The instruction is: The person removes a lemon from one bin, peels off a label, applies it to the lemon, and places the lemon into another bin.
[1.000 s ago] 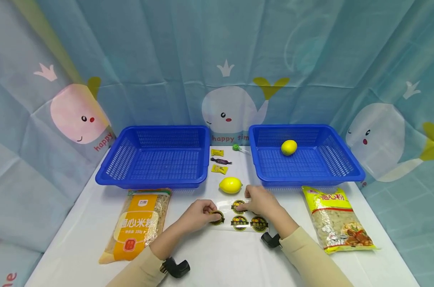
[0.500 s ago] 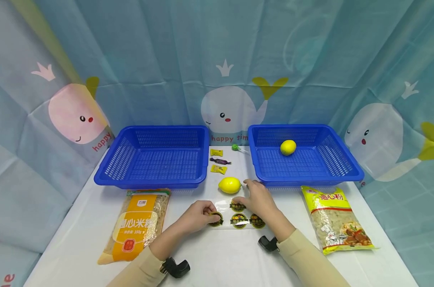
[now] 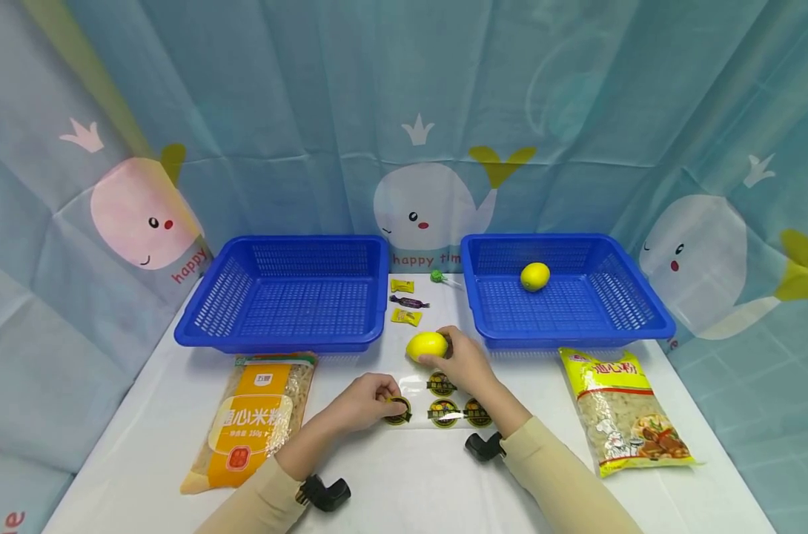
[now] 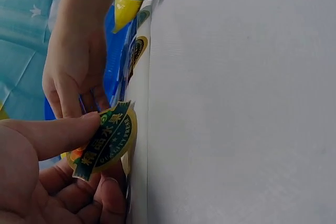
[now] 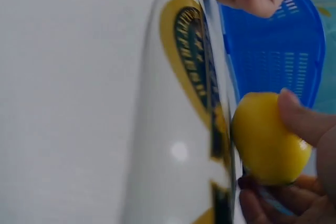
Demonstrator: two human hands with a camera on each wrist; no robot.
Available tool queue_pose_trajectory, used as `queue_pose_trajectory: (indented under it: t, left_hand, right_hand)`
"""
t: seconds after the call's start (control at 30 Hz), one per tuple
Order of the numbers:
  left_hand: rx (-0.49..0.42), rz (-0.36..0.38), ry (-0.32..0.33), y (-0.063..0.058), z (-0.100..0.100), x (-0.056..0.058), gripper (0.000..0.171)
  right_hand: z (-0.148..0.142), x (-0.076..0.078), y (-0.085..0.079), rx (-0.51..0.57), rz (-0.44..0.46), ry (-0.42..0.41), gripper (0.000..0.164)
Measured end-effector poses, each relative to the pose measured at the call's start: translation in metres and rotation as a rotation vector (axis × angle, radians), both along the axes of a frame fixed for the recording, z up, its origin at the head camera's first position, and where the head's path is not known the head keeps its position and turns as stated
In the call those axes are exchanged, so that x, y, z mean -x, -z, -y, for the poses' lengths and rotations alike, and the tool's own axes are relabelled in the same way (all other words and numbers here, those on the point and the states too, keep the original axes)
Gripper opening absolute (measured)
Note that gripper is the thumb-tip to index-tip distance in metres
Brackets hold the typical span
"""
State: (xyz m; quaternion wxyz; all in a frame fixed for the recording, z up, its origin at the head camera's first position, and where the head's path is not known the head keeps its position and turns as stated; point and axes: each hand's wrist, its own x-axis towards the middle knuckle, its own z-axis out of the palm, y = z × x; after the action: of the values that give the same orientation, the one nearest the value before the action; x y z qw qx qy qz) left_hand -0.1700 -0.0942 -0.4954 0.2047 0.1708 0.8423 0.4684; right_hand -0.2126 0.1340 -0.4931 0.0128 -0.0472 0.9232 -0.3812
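My left hand (image 3: 365, 402) pinches a round black-and-gold sticker (image 4: 107, 142) between thumb and fingers, its printed face showing in the left wrist view. Beside it on the table lies a clear sticker sheet (image 3: 414, 424) bearing several more such stickers (image 3: 443, 412). Just beyond the sheet, my right hand (image 3: 465, 362) grips a yellow lemon (image 3: 425, 346), thumb on one side and fingers curled round the other. The lemon (image 5: 270, 139) fills the space between thumb and fingers in the right wrist view.
Two blue baskets (image 3: 284, 346) stand at the back; the right basket (image 3: 571, 343) holds another lemon (image 3: 534, 277). Between them lie wrapped candies (image 3: 406, 317) and a green lollipop (image 3: 437, 276). An orange pasta bag (image 3: 250, 423) lies left, a yellow pasta bag (image 3: 627, 415) right.
My right hand has moved from the sticker sheet up to the lemon and taken hold of it. The left hand stays nearly in place with its sticker.
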Motion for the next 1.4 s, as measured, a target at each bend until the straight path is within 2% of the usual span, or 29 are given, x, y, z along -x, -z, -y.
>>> queue_pose_trajectory:
  t: [0.13, 0.23, 0.37, 0.57, 0.73, 0.9, 1.03, 1.4]
  left_hand:
    - [-0.034, 0.002, 0.010, -0.006, 0.004, 0.001, 0.015]
    - [-0.084, 0.013, 0.007, -0.012, 0.007, 0.002, 0.016]
    - [-0.174, 0.045, 0.011, -0.020, 0.008, -0.001, 0.020]
    - [-0.351, 0.127, -0.024, -0.030, 0.003, -0.003, 0.026]
    - [-0.431, 0.158, -0.056, -0.034, -0.003, -0.003, 0.028]
    - [-0.465, 0.179, -0.124, -0.034, -0.007, -0.001, 0.024]
    - [-0.498, 0.198, -0.130, -0.034, -0.009, 0.000, 0.025]
    - [-0.511, 0.201, -0.117, -0.031, -0.014, 0.001, 0.026]
  right_hand:
    - [-0.001, -0.004, 0.000, 0.109, -0.051, -0.042, 0.065]
    - [-0.001, -0.008, -0.001, 0.223, -0.067, -0.109, 0.065]
    - [-0.003, -0.015, -0.006, 0.375, 0.015, -0.180, 0.067]
    - [-0.012, -0.027, -0.016, 0.513, 0.204, -0.184, 0.064]
    - [-0.020, -0.033, -0.018, 0.613, 0.263, -0.267, 0.057]
    - [-0.024, -0.038, -0.020, 0.651, 0.266, -0.377, 0.057]
    - [-0.023, -0.043, -0.022, 0.663, 0.272, -0.424, 0.055]
    - [-0.022, -0.049, -0.024, 0.696, 0.285, -0.443, 0.061]
